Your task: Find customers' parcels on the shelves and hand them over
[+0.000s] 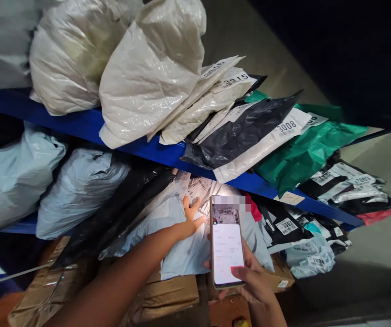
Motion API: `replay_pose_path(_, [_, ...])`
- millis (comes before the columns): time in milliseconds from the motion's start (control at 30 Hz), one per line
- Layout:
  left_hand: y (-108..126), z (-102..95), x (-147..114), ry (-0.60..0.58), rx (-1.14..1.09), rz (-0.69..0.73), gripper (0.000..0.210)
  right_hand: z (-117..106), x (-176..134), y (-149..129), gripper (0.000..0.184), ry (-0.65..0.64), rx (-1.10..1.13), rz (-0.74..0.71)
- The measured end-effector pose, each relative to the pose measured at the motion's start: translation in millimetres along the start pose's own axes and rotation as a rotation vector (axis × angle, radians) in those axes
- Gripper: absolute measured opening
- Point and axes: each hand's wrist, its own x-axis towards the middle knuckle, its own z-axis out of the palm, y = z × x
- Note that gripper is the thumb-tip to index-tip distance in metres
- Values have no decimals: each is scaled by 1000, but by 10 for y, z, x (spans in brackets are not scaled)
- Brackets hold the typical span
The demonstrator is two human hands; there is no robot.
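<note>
My right hand (253, 272) is closed around a smartphone (227, 254), its thumb on the lower part of the lit screen. A picture of labelled parcels shows at the top of that screen, above a white page. Left of the phone, my left hand (191, 221) reaches onto the lower shelf with its fingers spread. It lies against a pale plastic mailer bag (185, 254), close to a brightly lit shipping label (198, 187). Whether the fingertips press on the label or the bag, I cannot tell.
Above my hands runs a blue shelf edge (141, 152), with white bags (154, 72), a black mailer (239, 131) and a green mailer (311, 150) overhanging it. Bulky pale bags (83, 186) fill the left. Cardboard boxes (171, 293) stand below; a numbered black mailer (285, 227) lies right.
</note>
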Motion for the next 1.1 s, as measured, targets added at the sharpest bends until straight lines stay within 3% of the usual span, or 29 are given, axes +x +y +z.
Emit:
replay_pose_path(167, [-144,135,35,-38,64,24,75,-135,-102,40,112,79,-7,-32])
replay_pose_path(400, [-219,261,71,2,41,15,75,-261,-168,99,105,69,-45,-61])
replay_pose_path(1100, [-232,327,72,62,80,33,72,-167,-161,146,106,87,-101,8])
